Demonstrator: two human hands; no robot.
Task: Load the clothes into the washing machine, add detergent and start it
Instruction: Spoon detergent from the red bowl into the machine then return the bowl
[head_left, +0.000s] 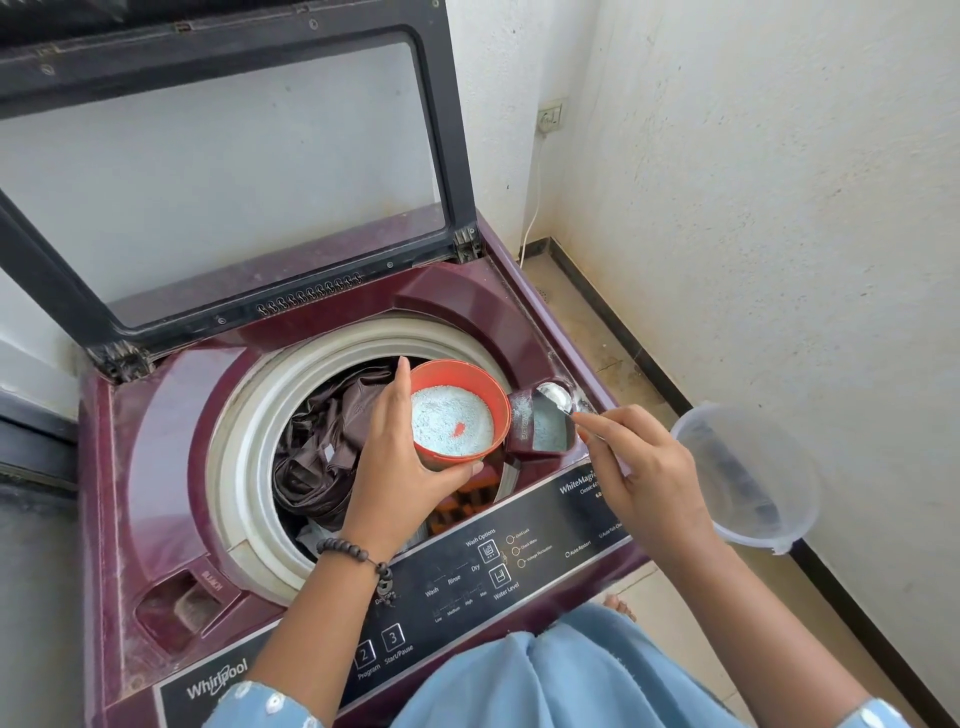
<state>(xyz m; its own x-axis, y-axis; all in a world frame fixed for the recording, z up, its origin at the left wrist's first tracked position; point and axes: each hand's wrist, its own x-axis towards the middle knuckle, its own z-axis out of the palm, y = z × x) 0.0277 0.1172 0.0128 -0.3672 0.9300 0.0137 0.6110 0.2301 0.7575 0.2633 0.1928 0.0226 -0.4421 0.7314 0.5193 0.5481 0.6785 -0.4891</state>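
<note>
A: What is hidden or hard to read?

B: The washer (156, 467) is cut off at the left and bottom edges. The panel (467, 582) labels are small; "Wash Options", "Water Level", "Program" and "Start/Pause" can be read, the finer print cannot. The left forearm covers part of the panel and the drum's front rim. The spoon's handle is hidden inside the right hand (654, 483). The depth of powder in the drawer cannot be judged.

A: Containers and contents?

B: The drum (244, 447) is open, lid (218, 171) raised. Dark brown clothes (322, 441) lie in it, with something orange below the cup. The red cup (460, 410) holds pale blue detergent (452, 421) with one red speck. The drawer (543, 423), at the drum's right rim, is open and shows pale powder. A clear tub lid (748, 478) shows at the right, beside the right hand.

A: Hands?

B: The left hand (395, 452) grips the cup from the left side, over the drum. The right hand pinches a spoon (556, 397), bowl over the drawer's far edge.
</note>
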